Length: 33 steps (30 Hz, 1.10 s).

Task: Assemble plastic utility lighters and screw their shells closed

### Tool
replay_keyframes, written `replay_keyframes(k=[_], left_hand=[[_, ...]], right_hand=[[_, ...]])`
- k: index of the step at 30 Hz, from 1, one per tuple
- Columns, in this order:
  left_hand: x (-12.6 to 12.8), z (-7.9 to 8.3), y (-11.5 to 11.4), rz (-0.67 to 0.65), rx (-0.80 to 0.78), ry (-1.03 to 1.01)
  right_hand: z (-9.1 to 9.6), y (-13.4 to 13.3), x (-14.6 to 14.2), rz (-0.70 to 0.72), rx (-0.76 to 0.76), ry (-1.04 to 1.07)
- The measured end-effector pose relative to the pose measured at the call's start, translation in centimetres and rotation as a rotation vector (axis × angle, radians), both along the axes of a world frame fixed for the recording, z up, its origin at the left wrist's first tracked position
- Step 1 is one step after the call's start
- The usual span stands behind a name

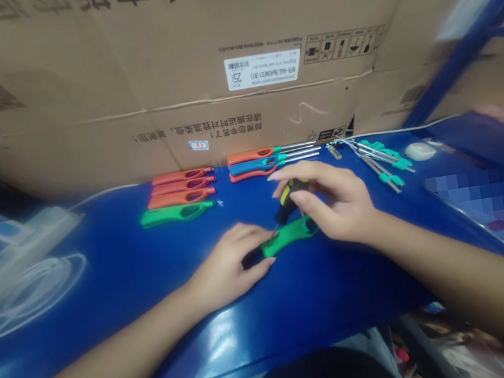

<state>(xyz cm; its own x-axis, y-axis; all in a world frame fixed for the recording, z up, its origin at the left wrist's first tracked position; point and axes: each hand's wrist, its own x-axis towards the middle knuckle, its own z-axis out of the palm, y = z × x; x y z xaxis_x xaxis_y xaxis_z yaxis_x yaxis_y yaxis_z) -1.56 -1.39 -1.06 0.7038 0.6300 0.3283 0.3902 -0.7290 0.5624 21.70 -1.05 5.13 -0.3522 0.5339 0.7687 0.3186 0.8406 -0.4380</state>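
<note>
Four loose handles (182, 197) lie side by side near the back edge of the blue table (370, 285), left of its middle: two red, one orange and, nearest the front edge, one green. To their right, also by the back edge, are three lighters (253, 166), one orange, one blue and one reddish, with metal tubes pointing toward the right edge. Farther right lies one loose group of metal tubes (378, 164) with teal fittings, overlapping too much to count surely, and beside it one white rounded object (419, 152).

One more green body (290, 235) is between the hands, about midway along the table and well in from the front edge. It is smooth, bright and slightly curved, with a dark oval opening toward its right end. The fingers of the left hand (232, 261) are drawn in narrowly about its left end. The fingers of the right hand (342, 204) grip one screwdriver (288, 201) with a black and yellow handle, its shaft slanting down to the green body's left part.
</note>
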Motion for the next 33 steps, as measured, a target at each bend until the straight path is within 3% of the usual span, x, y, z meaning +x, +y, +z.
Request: replay_keyframes(k=[2,4,6,10,16,21,27,33], left_hand=[[0.0,-0.1,0.0,-0.003,0.005,-0.002],[-0.1,-0.1,0.0,-0.006,0.008,-0.012],[-0.1,-0.1,0.0,-0.01,0.005,-0.014],[0.0,0.0,0.0,-0.012,0.004,0.01],[0.0,0.0,0.0,0.0,0.031,-0.01],[0.0,-0.1,0.1,-0.009,0.012,0.004],[0.0,0.0,0.1,-0.01,0.013,0.01],[0.1,0.0,0.1,-0.006,0.011,0.008]], right_hand=[[-0.1,-0.3,-0.1,-0.177,0.233,-0.024],[-0.2,-0.6,-0.1,-0.268,0.351,-0.042],[-0.4,-0.8,-0.1,-0.208,0.268,-0.067],[-0.6,-0.8,-0.6,0.038,-0.027,-0.045],[-0.4,-0.9,-0.9,-0.065,0.217,-0.04],[0.0,-1.4,-0.8,0.05,-0.096,-0.085],[0.2,-1.6,-0.5,-0.189,0.3,-0.154],[0.8,-1.7,-0.8,0.029,0.018,-0.089]])
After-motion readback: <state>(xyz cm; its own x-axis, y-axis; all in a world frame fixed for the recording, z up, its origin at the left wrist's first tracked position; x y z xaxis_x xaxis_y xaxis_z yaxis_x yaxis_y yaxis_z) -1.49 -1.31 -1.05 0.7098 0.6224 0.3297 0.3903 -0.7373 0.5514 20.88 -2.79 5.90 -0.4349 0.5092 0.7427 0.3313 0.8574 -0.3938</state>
